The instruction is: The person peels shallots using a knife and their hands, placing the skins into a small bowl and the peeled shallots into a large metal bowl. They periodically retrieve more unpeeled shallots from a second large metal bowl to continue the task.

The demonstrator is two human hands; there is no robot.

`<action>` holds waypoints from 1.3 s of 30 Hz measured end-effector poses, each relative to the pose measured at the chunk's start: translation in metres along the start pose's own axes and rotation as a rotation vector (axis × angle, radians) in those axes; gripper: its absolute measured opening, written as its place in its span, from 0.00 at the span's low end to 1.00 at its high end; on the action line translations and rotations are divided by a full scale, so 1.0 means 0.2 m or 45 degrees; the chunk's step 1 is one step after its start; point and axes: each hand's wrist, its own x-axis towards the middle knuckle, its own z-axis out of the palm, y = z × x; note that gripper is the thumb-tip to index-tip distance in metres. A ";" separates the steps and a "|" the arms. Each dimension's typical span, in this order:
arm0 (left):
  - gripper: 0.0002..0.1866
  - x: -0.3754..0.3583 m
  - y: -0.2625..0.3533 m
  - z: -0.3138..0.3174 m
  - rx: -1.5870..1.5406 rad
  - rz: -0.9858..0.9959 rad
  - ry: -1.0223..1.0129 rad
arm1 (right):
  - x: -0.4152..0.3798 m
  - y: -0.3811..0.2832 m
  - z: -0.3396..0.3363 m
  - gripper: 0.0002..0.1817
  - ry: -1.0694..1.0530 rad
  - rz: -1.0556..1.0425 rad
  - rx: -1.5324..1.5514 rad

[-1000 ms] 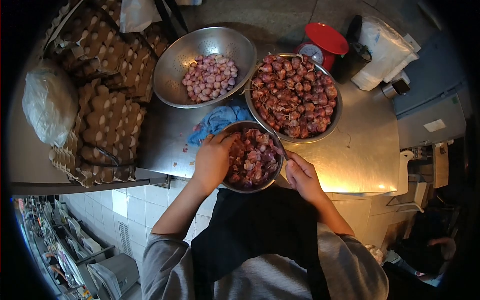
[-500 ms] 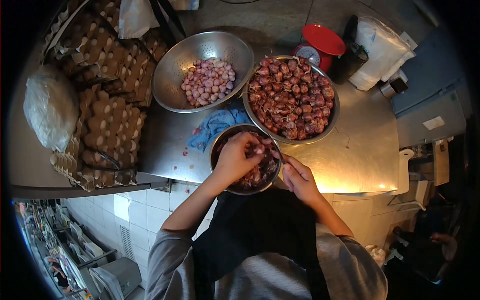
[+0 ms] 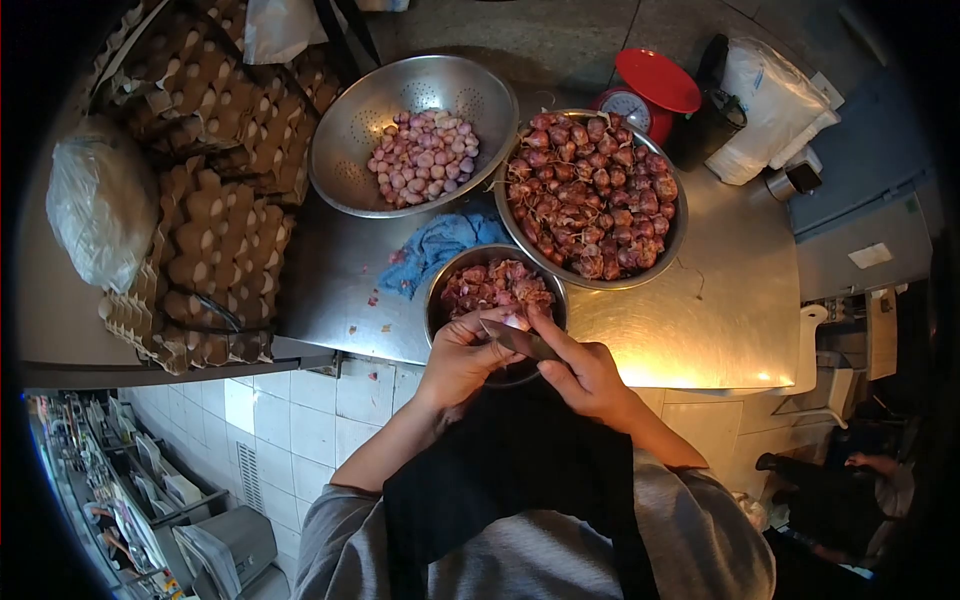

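Observation:
My left hand pinches a pale, partly peeled shallot over the near part of a small metal bowl. In my right hand is a knife, its broad blade pointing left across the front of the shallot, and my right fingertips are close to the shallot too. Reddish-brown shallot skins fill the small bowl. Behind it to the right, a large metal bowl is heaped with unpeeled red shallots. Peeled shallots lie in a perforated colander at the back left.
A blue cloth lies on the steel table beside the small bowl. Egg trays and a plastic bag are stacked left. A red scale and white packages stand back right. Another person is at lower right.
My left hand has drawn back from inside the small bowl to its near edge, with the shallot in its fingers. My right hand has brought the knife blade across to it.

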 end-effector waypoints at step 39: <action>0.15 -0.03 0.04 0.05 -0.078 -0.013 -0.006 | 0.02 0.05 -0.03 0.23 0.081 0.304 0.221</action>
